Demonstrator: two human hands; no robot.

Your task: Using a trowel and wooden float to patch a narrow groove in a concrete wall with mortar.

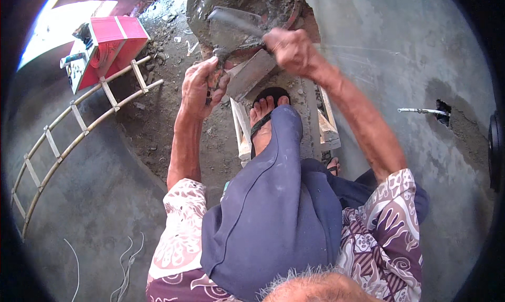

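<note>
At 7 to 8 o'clock, thin wires run over the grey surface. At 9 to 10 o'clock, a ladder of pale poles and rungs curves in the lens, its upper end just below a pink box at 10 o'clock. At 11 o'clock, your left hand is raised with fingers bent and thumb up beside a small grey lump; the palm side is partly hidden, so whether it grips anything cannot be told. At 12 o'clock stands a basin smeared with wet grey mix; the trowel is over it, its blade blurred and pointing to 11 o'clock. Below the basin, also at 12 o'clock, a grey board sits tilted, and nearer the centre is a sandalled foot. At 1 o'clock, your right hand is closed firmly round the trowel's handle, fingers wrapped, knuckles up. Between 2 and 3 o'clock, a white pipe projects from a dark hole in the grey wall.
</note>
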